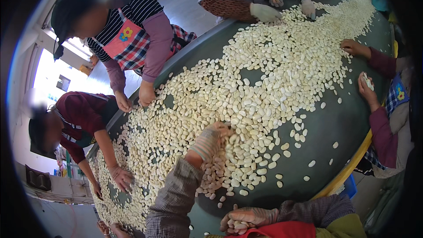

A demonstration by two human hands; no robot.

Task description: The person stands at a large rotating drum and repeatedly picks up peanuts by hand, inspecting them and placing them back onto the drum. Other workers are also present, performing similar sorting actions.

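Pale, flat beans (205,105) spread in a long heap over a dark green belt-like table surface (337,122). My left hand (211,138), in a striped glove with bare fingertips, reaches into the heap near its front edge. Its fingers and the beans beside them are blurred, so any grip is hidden. Close to my body, my right hand (249,218), also in a striped glove, is cupped palm up around several beans (240,226). Below it shows a red apron (284,229).
Co-workers' hands touch the beans on the left (122,177), at the far side (264,12) and at the right (355,48). Another person's hand (366,86) holds beans. A yellow edge (347,160) borders the table; a blue container (349,186) stands below it.
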